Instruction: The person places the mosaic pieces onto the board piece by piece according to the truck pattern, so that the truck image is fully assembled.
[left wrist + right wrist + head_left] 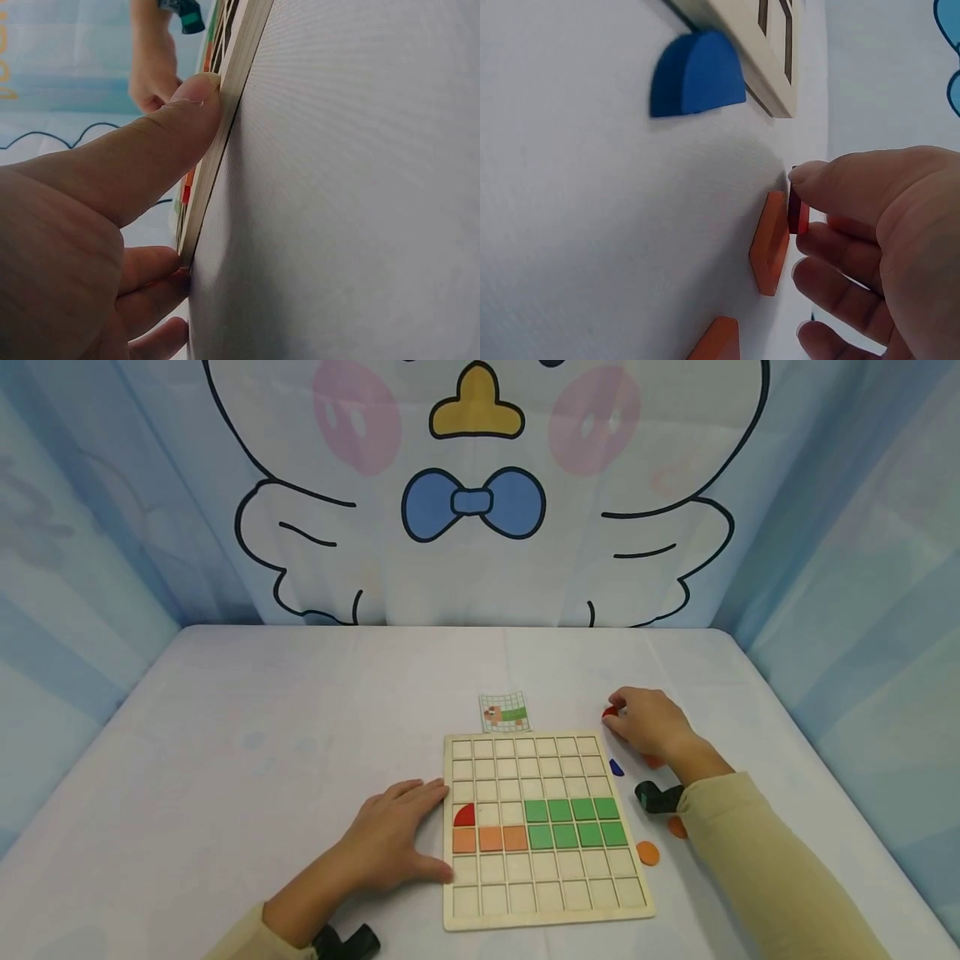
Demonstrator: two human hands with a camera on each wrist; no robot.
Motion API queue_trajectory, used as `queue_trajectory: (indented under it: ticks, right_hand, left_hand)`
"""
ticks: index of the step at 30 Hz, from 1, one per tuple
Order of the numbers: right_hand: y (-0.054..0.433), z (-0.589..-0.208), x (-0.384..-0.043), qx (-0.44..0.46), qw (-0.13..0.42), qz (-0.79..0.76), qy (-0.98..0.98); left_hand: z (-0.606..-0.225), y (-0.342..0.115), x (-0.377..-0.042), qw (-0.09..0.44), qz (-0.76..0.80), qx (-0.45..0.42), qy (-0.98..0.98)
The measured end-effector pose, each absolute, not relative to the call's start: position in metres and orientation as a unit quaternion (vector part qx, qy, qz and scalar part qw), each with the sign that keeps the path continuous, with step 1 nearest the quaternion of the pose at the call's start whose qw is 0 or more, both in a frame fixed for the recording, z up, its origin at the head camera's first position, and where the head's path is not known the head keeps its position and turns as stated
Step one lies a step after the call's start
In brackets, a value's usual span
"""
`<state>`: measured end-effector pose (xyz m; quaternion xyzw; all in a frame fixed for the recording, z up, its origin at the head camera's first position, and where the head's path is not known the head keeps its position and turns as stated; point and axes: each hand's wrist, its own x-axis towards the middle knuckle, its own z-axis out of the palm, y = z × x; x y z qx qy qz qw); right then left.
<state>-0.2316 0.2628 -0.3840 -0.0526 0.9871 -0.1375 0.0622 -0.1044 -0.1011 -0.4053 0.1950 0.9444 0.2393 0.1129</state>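
My left hand (393, 839) has its fingers spread, and its thumb and forefinger touch the left rim of the wooden board (551, 918). My right hand (648, 722) is beyond the far right corner of this board, and there I am pinching a small red piece (799, 210) between thumb and fingers. I cannot tell whether this piece touches the surface (300, 718).

The board lies flat, nearer to the right edge of the surface than to the left one. In its grid, green squares (559, 811) fill two rows of four, up to the right side. Three orange squares (491, 839) continue the lower of these rows to the left side, and a red quarter-circle (465, 816) sits in the cell above the leftmost of them.

A small picture card (505, 713) lies just beside the far side of the board, towards the far edge of the surface. Between the board and the right edge of the surface are a blue piece (617, 767), close to the board, an orange disc (648, 853) and two more orange pieces (677, 827), partly hidden by my hand and sleeve (772, 852).
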Motion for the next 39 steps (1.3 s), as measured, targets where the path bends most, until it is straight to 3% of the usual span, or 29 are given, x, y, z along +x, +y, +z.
queue_trajectory:
  ticks: [32, 39]
  right_hand:
    - [0.257, -0.380, -0.217, -0.082, 0.059, -0.148, 0.984]
    - [0.258, -0.380, -0.217, -0.082, 0.085, -0.170, 0.978]
  left_hand:
    - [-0.404, -0.103, -0.104, 0.108, 0.239, 0.199, 0.944]
    - [-0.404, -0.102, -0.104, 0.110, 0.241, 0.200, 0.943]
